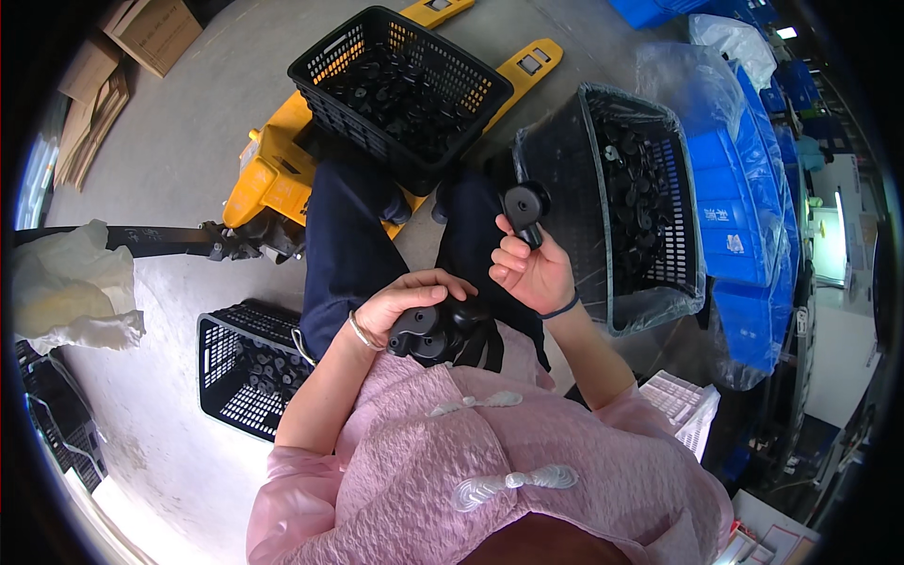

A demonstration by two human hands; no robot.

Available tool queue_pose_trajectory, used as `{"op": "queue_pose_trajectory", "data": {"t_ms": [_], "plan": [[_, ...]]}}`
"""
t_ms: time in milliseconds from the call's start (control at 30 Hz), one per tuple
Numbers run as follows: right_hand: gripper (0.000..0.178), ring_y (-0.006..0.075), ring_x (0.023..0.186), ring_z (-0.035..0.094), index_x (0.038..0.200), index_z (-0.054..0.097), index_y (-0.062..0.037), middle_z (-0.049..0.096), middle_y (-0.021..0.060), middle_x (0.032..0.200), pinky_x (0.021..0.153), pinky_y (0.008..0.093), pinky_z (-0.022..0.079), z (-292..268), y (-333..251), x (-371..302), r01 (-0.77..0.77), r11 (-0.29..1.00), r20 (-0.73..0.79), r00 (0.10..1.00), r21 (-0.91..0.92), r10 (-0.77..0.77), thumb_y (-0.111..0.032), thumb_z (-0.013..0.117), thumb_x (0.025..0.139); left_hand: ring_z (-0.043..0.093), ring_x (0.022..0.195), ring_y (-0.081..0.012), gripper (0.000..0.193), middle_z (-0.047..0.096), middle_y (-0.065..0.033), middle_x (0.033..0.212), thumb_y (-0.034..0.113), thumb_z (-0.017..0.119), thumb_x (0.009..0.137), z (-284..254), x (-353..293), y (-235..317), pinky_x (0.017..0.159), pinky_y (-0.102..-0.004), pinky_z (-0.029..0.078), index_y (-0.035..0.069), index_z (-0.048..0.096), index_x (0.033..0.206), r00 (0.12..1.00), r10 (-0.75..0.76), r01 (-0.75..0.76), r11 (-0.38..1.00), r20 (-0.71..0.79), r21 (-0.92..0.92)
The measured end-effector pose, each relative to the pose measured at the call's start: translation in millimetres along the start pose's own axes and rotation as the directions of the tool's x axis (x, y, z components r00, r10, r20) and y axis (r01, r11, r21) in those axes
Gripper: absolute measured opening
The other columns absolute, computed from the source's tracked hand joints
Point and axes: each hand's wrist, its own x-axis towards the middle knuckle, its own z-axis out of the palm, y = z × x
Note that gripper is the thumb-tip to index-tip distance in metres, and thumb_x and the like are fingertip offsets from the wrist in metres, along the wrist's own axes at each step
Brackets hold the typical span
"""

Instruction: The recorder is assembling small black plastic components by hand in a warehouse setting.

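My right hand (535,273) is raised over the right thigh, its fingers closed round the stem of a black caster wheel (524,201) with the round wheel end up. On my lap, my left hand (400,306) curves over a cluster of similar black casters (428,331). Its fingertips are partly hidden behind them, and it rests against the pile with the fingers bent round it. The caster in the right hand is apart from that pile.
Ahead, a black basket (353,127) of black casters stands on a yellow pallet jack (273,188). A plastic-lined black crate (565,169) with more casters stands close on my right, beside blue bins (730,188). Another black crate (218,377) sits left; cardboard boxes (155,38) lie far left.
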Motion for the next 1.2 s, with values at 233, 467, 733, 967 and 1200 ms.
{"op": "queue_pose_trajectory", "data": {"t_ms": [233, 467, 733, 967, 1200], "plan": [[0.033, 0.0194, 0.085, 0.053, 0.101, 0.053, -0.0032, 0.050, 0.0073, 0.095, 0.072, 0.0296, 0.045, 47, -3, -2, 0.183, -0.097, 0.207, 0.884, -0.978, -0.419, 0.003, 0.065, 0.071, 0.056, 0.095, -0.0185, 0.038, 0.056, -0.0139, 0.107, 0.035, 0.048, 0.087, 5, -1, 0, 0.085, -0.0278, 0.044, 0.000, 0.056, 0.099, 0.996, 0.065, -0.062, 0.997, -0.059, 0.038], [0.034, 0.0252, 0.086, 0.052, 0.093, 0.059, -0.0090, 0.050, 0.0071, 0.096, 0.070, 0.0317, 0.046, 66, 4, 1, 0.313, -0.776, 0.461, 0.887, -0.547, 0.032, 0.005, 0.063, 0.062, 0.061, 0.078, -0.0134, 0.037, 0.062, -0.0069, 0.091, 0.032, 0.053, 0.085, 12, -6, 1, 0.069, -0.0237, 0.050, 0.001, 0.054, 0.105, 0.961, -0.098, 0.027, 0.964, -0.257, -0.266], [0.035, 0.0138, 0.088, 0.051, 0.109, 0.051, -0.0008, 0.051, 0.0061, 0.100, 0.070, 0.0241, 0.044, 61, 1, -4, 0.047, 0.064, 0.028, 0.964, -0.997, -0.265, 0.003, 0.059, 0.075, 0.060, 0.074, -0.0099, 0.030, 0.062, -0.0048, 0.091, 0.016, 0.054, 0.082, 10, -4, -3, 0.068, -0.0219, 0.049, 0.000, 0.054, 0.108, 0.968, 0.014, -0.037, 0.995, -0.252, -0.088], [0.037, 0.0092, 0.076, 0.053, 0.109, 0.052, -0.0027, 0.054, 0.0031, 0.091, 0.068, 0.0213, 0.043, 61, 0, -9, -0.012, -0.024, -0.008, 0.986, -1.000, -0.167, -0.001, 0.063, 0.073, 0.059, 0.084, -0.0104, 0.042, 0.060, -0.0051, 0.099, 0.004, 0.058, 0.076, 19, -3, 2, 0.076, -0.0222, 0.046, 0.002, 0.049, 0.117, 0.971, 0.064, -0.077, 0.996, -0.232, -0.046], [0.033, 0.0173, 0.088, 0.055, 0.100, 0.053, -0.0038, 0.053, 0.0087, 0.101, 0.074, 0.0261, 0.045, 63, 1, -11, 0.126, -0.273, 0.170, 0.976, -0.954, -0.140, 0.004, 0.058, 0.068, 0.054, 0.101, -0.0161, 0.058, 0.054, -0.0092, 0.112, 0.005, 0.061, 0.070, 18, -3, 3, 0.090, -0.0266, 0.039, 0.000, 0.041, 0.125, 0.975, 0.064, -0.062, 0.998, -0.213, 0.017]]}}
